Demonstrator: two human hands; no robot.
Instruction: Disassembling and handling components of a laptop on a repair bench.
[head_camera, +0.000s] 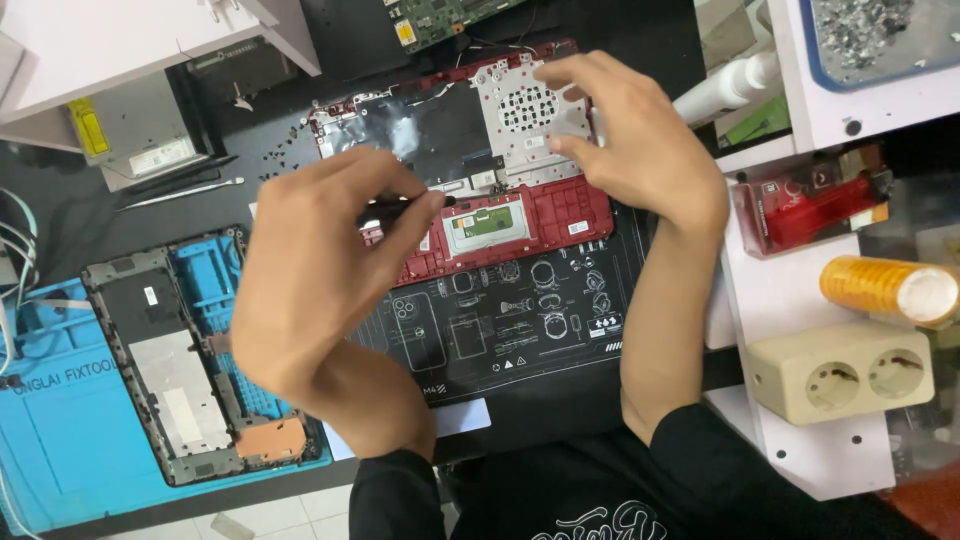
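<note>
At the far left a blue mat (60, 440) carries a grey tablet frame (185, 370), lying apart from both hands. Above it sit a silver drive (140, 140) and a thin metal spudger (180, 193) on the black table (60, 215).

The left hand (320, 270) comes up from the bottom edge with the wrist bent and its back to the camera, fingers curled shut round a black screwdriver (400, 210). The tool lies nearly level, its tip pointing right toward the middle of the red laptop shell (560, 215) (the exact contact point is blurred).

The shell lies open on a black printed mat (500, 330), centre top, with a touchpad board (487, 222) in its lower part and a silver perforated plate (525, 110) above.

The right hand (640, 140) reaches in from the lower right, forearm almost upright in the frame, fingers arched over that plate, thumb and fingertips pinching its right edge.

Further right, on a white shelf (800, 450), stand a red box (810, 205), a roll of amber tape (890, 288) and a beige double socket (845, 375).
</note>
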